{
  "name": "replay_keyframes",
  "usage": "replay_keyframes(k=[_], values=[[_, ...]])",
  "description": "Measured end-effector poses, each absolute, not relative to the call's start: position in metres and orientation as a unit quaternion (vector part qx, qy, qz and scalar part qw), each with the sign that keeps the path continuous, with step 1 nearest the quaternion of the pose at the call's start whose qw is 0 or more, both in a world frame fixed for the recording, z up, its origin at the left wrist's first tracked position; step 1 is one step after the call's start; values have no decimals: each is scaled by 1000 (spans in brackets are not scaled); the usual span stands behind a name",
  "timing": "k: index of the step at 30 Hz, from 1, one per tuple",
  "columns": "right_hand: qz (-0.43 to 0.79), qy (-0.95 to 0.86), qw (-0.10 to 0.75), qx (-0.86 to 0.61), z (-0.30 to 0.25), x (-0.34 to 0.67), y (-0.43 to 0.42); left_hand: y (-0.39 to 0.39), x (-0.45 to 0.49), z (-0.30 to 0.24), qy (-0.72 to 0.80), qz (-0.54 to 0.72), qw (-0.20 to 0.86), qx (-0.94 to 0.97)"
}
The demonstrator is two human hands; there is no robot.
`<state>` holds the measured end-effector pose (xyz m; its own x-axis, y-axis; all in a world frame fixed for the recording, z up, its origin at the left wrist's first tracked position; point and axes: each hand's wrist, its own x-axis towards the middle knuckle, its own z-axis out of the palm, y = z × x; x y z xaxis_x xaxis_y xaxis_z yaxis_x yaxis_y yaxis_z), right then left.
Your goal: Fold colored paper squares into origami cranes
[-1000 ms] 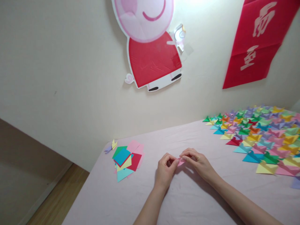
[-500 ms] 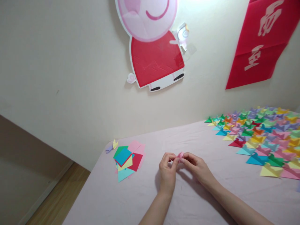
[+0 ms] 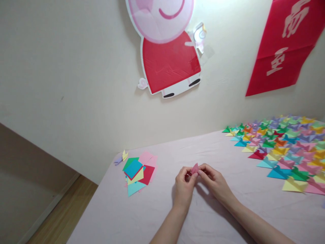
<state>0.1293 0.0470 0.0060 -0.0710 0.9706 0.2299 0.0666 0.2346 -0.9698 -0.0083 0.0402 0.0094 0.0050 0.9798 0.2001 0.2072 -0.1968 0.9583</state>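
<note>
Between my two hands, at the middle of the view, is a small folded piece of pink paper (image 3: pixel 195 168), with a pointed tip facing up. My left hand (image 3: pixel 184 183) pinches its left lower side between thumb and fingers. From the right, my right hand (image 3: pixel 212 178) pinches its other edge, thumb in front. Fingers cover most of the paper, so its full shape is hidden. Both hands are held over the pale pink sheet (image 3: pixel 142 217), casting shadows on it.
Loose coloured paper squares (image 3: pixel 135 169) lie in a pile to the left. Beside them are small yellow and purple folded papers (image 3: pixel 124 156). Rows of folded paper cranes (image 3: pixel 279 149) fill the right side. A wall with a cartoon pig cutout (image 3: pixel 170 67) and red banner (image 3: pixel 276 57) stands behind.
The pink paper has turned so a pointed flap now stands up. My left hand has shifted slightly right, and both hands still pinch the paper.
</note>
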Motion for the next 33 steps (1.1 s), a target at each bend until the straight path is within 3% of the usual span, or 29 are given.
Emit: replay_keyframes(k=[6,33], values=[[452,-551,547,-440,3,130,50,42,-11,8,505,475,423,584],[534,-528,518,-410,7,136,52,49,-20,11,477,492,472,555]])
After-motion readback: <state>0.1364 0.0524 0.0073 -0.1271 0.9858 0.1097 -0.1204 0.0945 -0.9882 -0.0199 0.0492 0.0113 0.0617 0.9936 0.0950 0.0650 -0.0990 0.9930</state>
